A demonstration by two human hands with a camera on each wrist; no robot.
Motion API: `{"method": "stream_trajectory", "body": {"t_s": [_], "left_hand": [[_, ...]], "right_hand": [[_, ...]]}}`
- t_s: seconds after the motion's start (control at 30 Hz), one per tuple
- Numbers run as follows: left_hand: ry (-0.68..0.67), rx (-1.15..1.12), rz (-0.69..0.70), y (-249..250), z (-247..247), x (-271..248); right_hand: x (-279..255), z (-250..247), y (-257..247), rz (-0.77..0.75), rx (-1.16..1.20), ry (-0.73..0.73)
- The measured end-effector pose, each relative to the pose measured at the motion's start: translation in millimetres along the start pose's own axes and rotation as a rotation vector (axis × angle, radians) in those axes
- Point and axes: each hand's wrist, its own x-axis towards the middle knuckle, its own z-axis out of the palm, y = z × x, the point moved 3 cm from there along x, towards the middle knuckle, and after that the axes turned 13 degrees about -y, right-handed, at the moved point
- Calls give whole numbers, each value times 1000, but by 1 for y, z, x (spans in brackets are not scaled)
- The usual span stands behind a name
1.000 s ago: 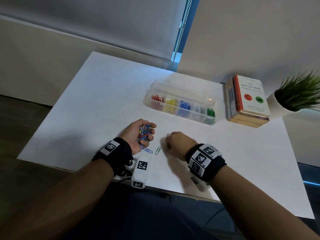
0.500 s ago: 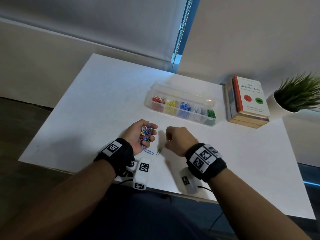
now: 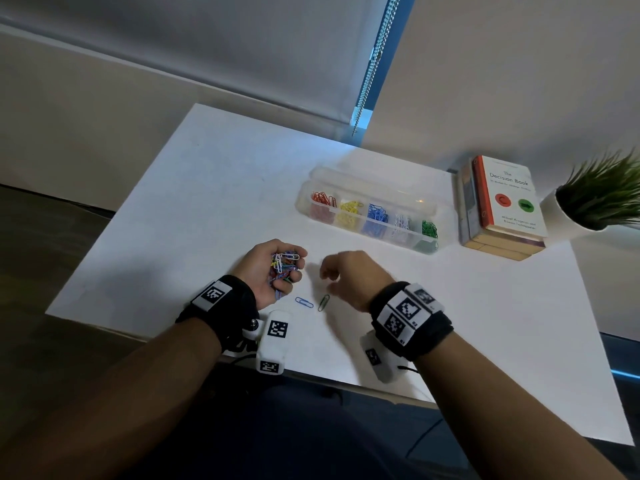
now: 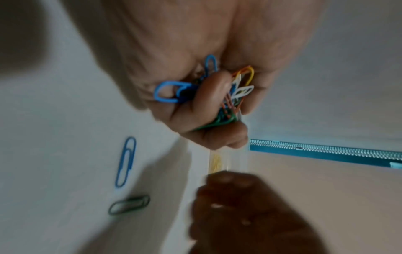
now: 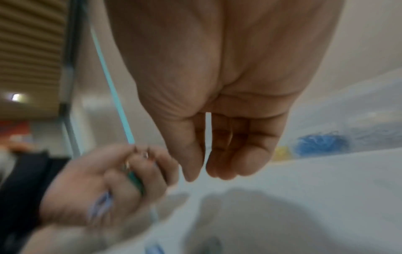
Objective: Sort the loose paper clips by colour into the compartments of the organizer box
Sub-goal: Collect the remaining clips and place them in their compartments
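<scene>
My left hand (image 3: pixel 266 271) lies palm up near the table's front edge and grips a bunch of mixed paper clips (image 3: pixel 284 262); the left wrist view shows blue, yellow, white and green ones (image 4: pixel 217 91) under its curled fingers. Just right of it, my right hand (image 3: pixel 346 275) hovers above the table with fingers hanging loosely curled (image 5: pixel 202 177) and nothing in them. A loose blue clip (image 3: pixel 304 302) and a green clip (image 3: pixel 323 302) lie on the table between the wrists. The clear organizer box (image 3: pixel 302 206) stands further back, holding red, yellow, blue, white and green clips in separate compartments.
Right of the box lies a stack of books (image 3: pixel 502 209), and a potted plant (image 3: pixel 595 199) stands at the far right edge. The white table (image 3: pixel 194 216) has bare surface to the left. The box lid (image 3: pixel 381 183) lies open behind it.
My right hand has lifted off the table and its fingers have loosened. The left hand keeps the bunch of clips in place.
</scene>
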Motion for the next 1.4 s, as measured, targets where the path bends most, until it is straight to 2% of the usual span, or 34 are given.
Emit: {"method": "stream_trajectory", "body": {"t_s": [0.07, 0.17, 0.37, 0.6, 0.8, 0.93, 1.13, 1.4], "left_hand": [[2, -27, 18, 3, -3, -2], [15, -40, 35, 4, -6, -3], [33, -60, 45, 4, -7, -3], [36, -73, 58, 6, -8, -3], [46, -73, 66, 7, -8, -3], [44, -75, 67, 8, -8, -4], [48, -66, 72, 8, -9, -5], [54, -41, 69, 9, -2, -4]], "right_hand": [[3, 16, -1, -21, -80, -75], [5, 22, -2, -67, -118, -90], [7, 24, 3, -58, -116, -145], [7, 33, -1, -19, -166, -112], [4, 32, -4, 39, -108, -112], [2, 32, -6, 9, -57, -141], [2, 28, -16, -10, -36, -74], [16, 32, -30, 18, -113, -136]]}}
